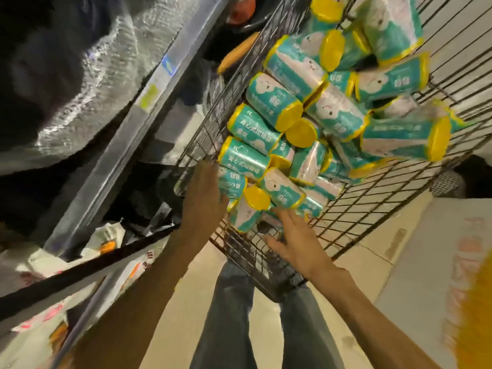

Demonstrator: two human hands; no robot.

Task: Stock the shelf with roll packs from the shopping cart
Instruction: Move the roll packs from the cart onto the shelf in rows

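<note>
Teal roll packs [269, 107] fill the wire cart [372, 209]; left hand [203, 193] and right hand [295, 241] touch packs, fingers straight and apart.

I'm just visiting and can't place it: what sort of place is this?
Most likely a shop aisle. A wire shopping cart is piled with teal and yellow roll packs, and a metal shelf with price tags on its edge stands beside it.
</note>
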